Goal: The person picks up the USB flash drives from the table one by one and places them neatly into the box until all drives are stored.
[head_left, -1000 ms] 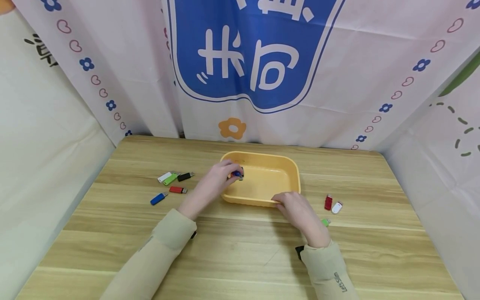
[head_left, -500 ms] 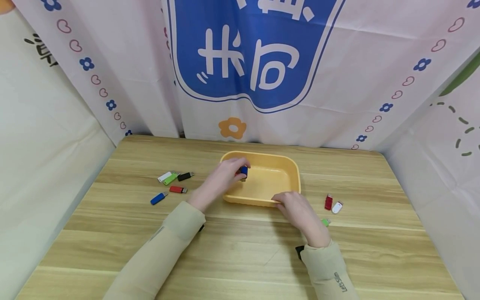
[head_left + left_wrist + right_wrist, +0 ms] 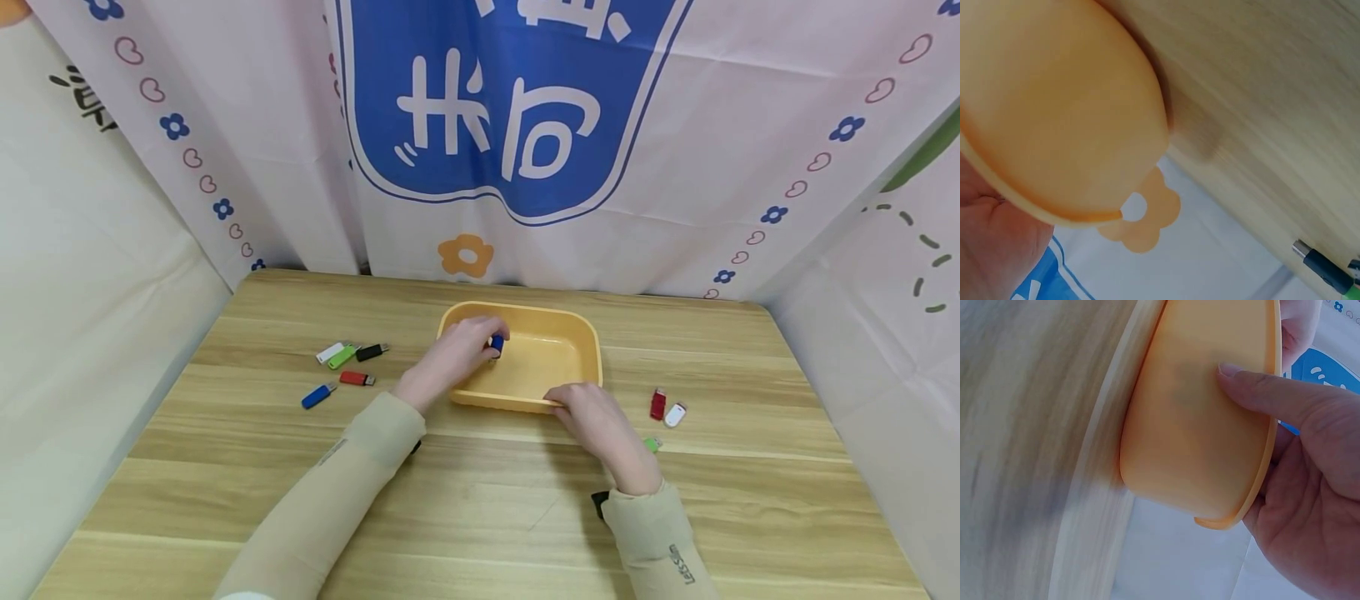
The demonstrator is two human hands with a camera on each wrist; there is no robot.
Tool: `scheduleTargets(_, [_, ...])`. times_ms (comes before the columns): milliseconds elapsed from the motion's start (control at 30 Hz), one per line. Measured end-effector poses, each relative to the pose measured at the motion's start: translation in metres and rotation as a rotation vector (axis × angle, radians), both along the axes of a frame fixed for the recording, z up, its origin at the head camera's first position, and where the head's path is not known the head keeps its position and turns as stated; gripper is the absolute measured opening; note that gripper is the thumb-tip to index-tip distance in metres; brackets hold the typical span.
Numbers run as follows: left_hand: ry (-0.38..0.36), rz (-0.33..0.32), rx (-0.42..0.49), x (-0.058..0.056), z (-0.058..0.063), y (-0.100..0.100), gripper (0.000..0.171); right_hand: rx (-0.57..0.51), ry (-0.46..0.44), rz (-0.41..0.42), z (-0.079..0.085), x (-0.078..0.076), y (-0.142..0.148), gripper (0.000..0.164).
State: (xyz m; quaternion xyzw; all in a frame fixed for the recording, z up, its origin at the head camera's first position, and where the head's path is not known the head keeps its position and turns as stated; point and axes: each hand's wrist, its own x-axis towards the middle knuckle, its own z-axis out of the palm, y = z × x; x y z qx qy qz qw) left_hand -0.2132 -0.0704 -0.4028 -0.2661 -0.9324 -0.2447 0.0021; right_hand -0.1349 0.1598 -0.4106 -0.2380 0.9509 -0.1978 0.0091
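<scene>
Within the yellow tray (image 3: 540, 367), a blue USB drive (image 3: 497, 342) is pinched by the left hand (image 3: 457, 352); should the near rim (image 3: 502, 401), gripped by the right hand (image 3: 594, 419), be pulled, the tray could be tipped and the drive misplaced

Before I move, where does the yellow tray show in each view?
Head: yellow tray, just below centre.
Left wrist: upper left, cut off by the frame.
Right wrist: upper middle, cut off at the top.
Shared landmark: the curtain's blue print, in all three.

Yellow tray (image 3: 542, 365), blue USB stick (image 3: 497, 342)
</scene>
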Motion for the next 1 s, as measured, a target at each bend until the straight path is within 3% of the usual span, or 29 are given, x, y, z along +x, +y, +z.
scheduleTargets(600, [-0.018,-0.014,-0.062,-0.01,-0.013,0.005,0.024,-0.006,-0.026,-0.017,-0.001,-0.001,0.0,0.009])
scheduleTargets(1000, [-0.004,0.018,-0.122,-0.009,-0.018,0.007,0.039,-0.009,-0.025,-0.019,-0.001,0.0,0.0,0.011])
